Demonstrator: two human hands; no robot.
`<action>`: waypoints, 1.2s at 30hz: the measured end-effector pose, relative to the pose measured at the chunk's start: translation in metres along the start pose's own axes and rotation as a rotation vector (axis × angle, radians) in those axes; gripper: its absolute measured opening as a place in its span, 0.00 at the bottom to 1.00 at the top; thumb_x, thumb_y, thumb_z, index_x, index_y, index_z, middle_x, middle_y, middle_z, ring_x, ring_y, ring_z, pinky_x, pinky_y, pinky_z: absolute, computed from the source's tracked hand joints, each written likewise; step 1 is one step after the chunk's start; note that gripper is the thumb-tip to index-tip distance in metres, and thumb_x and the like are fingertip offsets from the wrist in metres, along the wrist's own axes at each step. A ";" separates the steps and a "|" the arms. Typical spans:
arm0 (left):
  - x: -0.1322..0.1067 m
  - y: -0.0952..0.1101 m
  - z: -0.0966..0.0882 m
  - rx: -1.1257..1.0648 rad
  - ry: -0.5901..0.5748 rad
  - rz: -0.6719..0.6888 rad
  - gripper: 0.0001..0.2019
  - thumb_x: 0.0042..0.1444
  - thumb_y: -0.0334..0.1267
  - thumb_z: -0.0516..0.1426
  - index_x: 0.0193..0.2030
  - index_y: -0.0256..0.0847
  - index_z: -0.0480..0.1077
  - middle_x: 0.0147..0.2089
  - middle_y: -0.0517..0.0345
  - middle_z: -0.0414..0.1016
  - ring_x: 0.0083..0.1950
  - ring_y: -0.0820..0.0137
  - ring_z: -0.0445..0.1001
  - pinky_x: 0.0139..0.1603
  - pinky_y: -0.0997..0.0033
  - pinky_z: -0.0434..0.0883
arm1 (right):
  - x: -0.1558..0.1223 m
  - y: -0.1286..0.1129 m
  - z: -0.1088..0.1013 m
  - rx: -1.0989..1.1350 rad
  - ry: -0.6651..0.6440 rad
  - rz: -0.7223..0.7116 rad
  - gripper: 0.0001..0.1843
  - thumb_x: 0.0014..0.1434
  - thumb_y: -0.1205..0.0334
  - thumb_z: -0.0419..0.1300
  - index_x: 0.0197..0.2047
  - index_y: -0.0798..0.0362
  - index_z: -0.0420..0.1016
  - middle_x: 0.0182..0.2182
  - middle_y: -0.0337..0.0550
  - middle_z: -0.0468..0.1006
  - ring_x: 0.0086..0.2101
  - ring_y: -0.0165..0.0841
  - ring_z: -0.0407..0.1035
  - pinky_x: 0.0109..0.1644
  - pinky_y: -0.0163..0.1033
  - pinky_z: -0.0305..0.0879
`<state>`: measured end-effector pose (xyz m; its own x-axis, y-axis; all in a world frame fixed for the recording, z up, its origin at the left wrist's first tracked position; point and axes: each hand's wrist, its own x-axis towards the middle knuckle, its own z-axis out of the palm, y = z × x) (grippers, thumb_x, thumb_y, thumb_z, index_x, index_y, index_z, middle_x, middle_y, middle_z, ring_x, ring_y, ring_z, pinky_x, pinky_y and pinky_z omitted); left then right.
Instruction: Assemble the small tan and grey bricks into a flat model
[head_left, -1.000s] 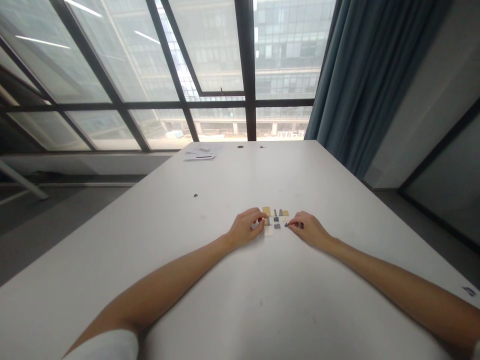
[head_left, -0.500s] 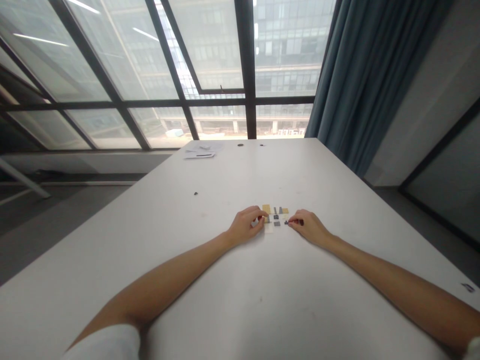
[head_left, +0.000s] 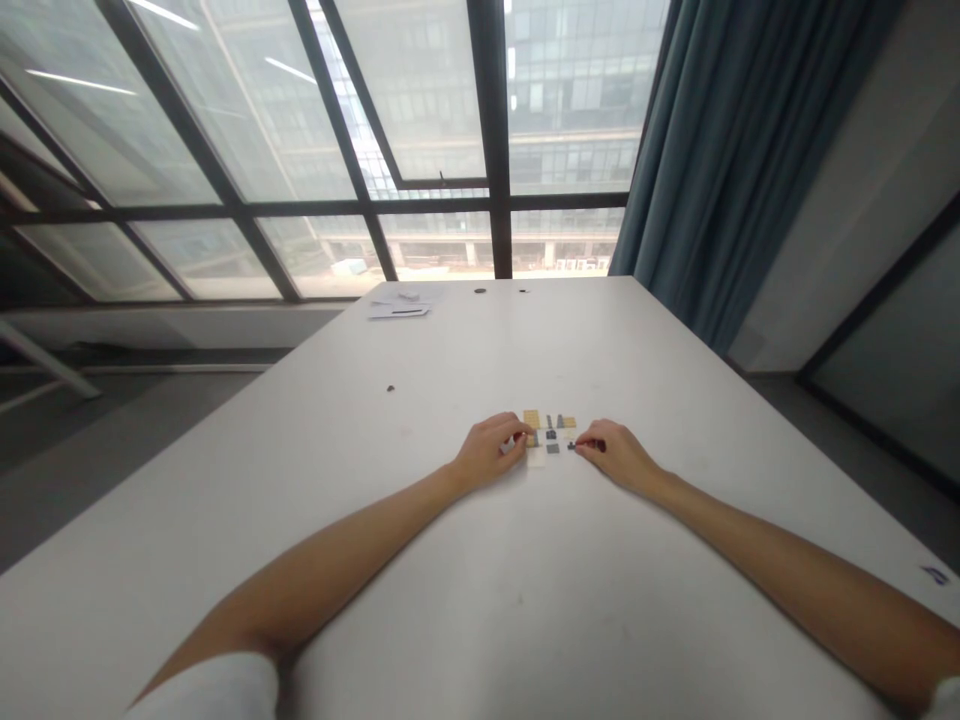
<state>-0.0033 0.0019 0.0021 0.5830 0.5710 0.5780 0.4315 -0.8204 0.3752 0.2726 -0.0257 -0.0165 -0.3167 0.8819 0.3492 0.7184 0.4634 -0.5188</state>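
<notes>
And here's the white bench (head_left: 480, 600), filling the floor of the scene, with the dark block (head_left: 551, 435) as the middle of our dial. The big window (head_left: 442, 90) spreads across from ten to twelve o'clock, and the blue curtain (head_left: 712, 170) hangs at one.

Now the hands! The left hand (head_left: 491, 450) is on the bench at nine o'clock, grip curled and partly open, thumb and forefinger a little apart at the yellow-grey piece (head_left: 535, 438); whether they pinch it, I cannot tell. Over at three, the right hand (head_left: 613, 455) has its grip nearly closed, fingertips drawn together at the small dark piece (head_left: 571, 446), which lies at four (how firmly it's held, if at all, doesn't show at this size).

Far off at eleven sit the papers (head_left: 401, 305). Close in, the pale square (head_left: 536, 458) is at seven, near the left thumb, and the yellow square (head_left: 532, 417) at ten. The grey-and-yellow piece (head_left: 569, 422) takes one-thirty, the grey square (head_left: 553, 449) six, the slim grey strip (head_left: 549, 421) twelve. Smallest, a dark bit (head_left: 391, 388) lies alone near ten, well apart.
</notes>
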 end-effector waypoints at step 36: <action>0.004 -0.043 0.005 0.306 -0.128 -0.462 0.11 0.59 0.37 0.53 0.43 0.44 0.76 0.36 0.54 0.79 0.36 0.65 0.75 0.36 0.70 0.68 | 0.005 0.026 0.006 -0.214 0.241 0.156 0.09 0.59 0.65 0.55 0.36 0.52 0.78 0.33 0.44 0.75 0.34 0.35 0.69 0.36 0.38 0.61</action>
<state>-0.0162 0.0398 -0.0148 0.3569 0.8832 0.3044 0.8301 -0.4493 0.3304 0.2860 -0.0088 -0.0331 -0.0562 0.8830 0.4659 0.8680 0.2738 -0.4142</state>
